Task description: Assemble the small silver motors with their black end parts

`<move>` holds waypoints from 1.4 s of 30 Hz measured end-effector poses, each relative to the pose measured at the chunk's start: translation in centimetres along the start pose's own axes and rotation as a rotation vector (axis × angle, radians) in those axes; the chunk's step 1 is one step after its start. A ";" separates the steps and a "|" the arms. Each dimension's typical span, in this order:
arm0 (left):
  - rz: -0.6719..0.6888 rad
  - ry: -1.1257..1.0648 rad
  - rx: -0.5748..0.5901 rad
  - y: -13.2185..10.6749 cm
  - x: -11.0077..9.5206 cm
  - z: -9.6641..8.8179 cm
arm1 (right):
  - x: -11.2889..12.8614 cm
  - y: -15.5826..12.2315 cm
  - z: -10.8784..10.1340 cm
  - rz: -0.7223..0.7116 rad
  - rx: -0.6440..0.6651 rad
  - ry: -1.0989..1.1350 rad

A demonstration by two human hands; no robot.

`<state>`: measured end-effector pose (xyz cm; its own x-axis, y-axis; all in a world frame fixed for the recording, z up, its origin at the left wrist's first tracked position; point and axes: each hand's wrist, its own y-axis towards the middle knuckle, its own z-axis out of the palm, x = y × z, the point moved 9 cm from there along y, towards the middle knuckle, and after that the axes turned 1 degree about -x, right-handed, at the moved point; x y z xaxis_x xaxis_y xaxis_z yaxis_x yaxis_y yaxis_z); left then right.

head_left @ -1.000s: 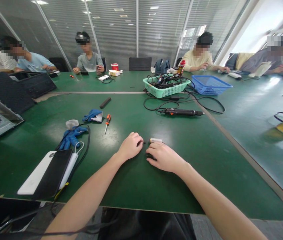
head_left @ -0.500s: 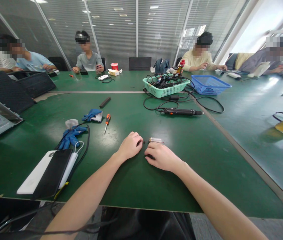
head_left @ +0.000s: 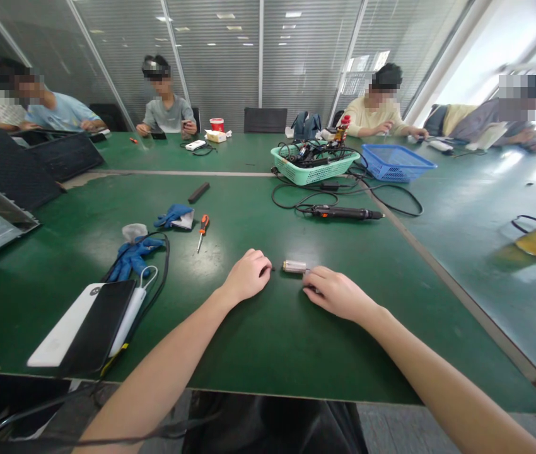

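My left hand [head_left: 248,276] rests on the green table [head_left: 258,340] with its fingers curled in; what they hold, if anything, is hidden. A small silver cylinder [head_left: 294,267] lies just right of it. My right hand [head_left: 338,294] sits beside the cylinder's right end, fingers curled, with a small dark piece at its fingertips that I cannot make out. A tiny dark speck lies between the left hand and the cylinder.
An orange-handled screwdriver [head_left: 202,230], blue gloves [head_left: 133,257] and a phone on a white power bank [head_left: 89,323] lie to the left. An electric screwdriver [head_left: 343,214] with cable, a green basket [head_left: 314,163] and a blue basket [head_left: 396,160] are farther back. Several people sit around the table.
My right hand has slid to the right, away from the left hand, and now sits past the cylinder's right end. The left hand has stayed in place.
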<state>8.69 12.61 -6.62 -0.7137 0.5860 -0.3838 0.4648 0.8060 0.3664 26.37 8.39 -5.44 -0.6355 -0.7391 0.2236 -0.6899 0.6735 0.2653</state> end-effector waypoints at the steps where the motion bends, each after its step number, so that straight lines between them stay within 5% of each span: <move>1: -0.003 -0.003 -0.004 0.0 0.0 0.0 | -1.4 -1.0 -0.4 0.021 -0.024 -0.009; 8: -0.005 -0.017 -0.016 -0.2 0.2 0.0 | -13.0 -8.8 -3.5 0.301 -0.234 -0.056; 13: -0.014 -0.019 -0.034 -0.2 0.4 0.0 | -17.9 -12.3 -4.9 0.397 -0.276 -0.134; 42: -0.015 -0.027 -0.016 0.0 0.1 -0.2 | -18.5 -12.7 -4.1 0.423 -0.143 -0.271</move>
<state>8.54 12.63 -6.51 -0.7063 0.5758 -0.4118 0.4451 0.8136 0.3741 48.34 13.46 -9.15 -0.9284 -0.3597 0.0932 -0.3112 0.8898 0.3337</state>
